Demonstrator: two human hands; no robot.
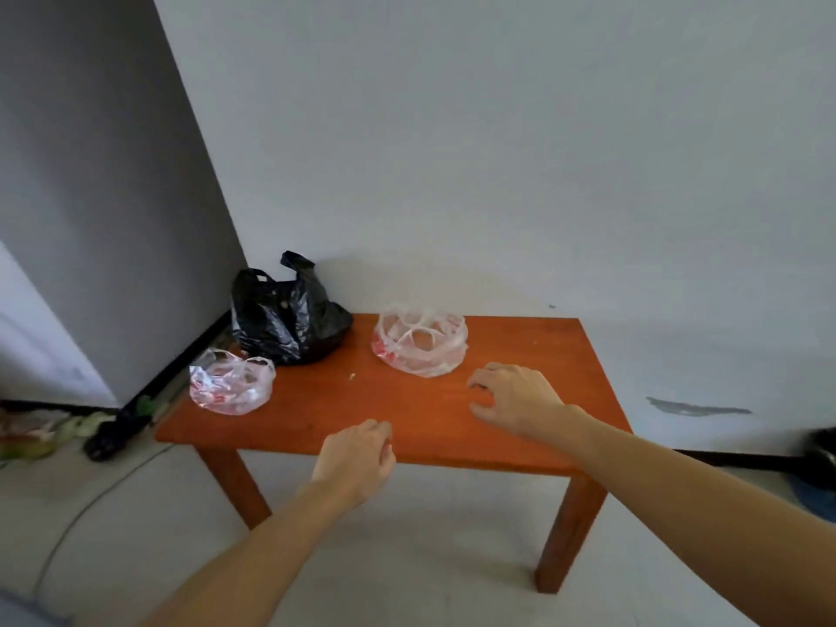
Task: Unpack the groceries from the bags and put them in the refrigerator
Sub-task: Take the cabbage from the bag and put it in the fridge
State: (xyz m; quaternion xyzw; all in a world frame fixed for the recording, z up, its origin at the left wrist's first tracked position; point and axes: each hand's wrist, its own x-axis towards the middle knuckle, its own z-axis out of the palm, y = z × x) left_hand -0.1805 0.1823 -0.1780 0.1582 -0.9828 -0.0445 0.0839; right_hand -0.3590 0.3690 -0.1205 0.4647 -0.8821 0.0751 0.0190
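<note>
Crumpled black plastic bag (289, 319), glossy, handles up, sits at the far left corner of a low orange-brown wooden table (520, 350). Clear red-printed plastic bag (231, 386) lies slumped at the left edge; second clear bag (420, 346) mid-back. Pale grey wall (497, 151) behind, floor pale. Left hand (357, 459) over the near edge, fingers loosely curled, empty. Right hand (515, 398) above the top, fingers bent, spread, holding nothing; contact with the wood unclear.

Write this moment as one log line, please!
left hand: empty | right hand: empty | table: black bag, left clear bag, right clear bag
</note>
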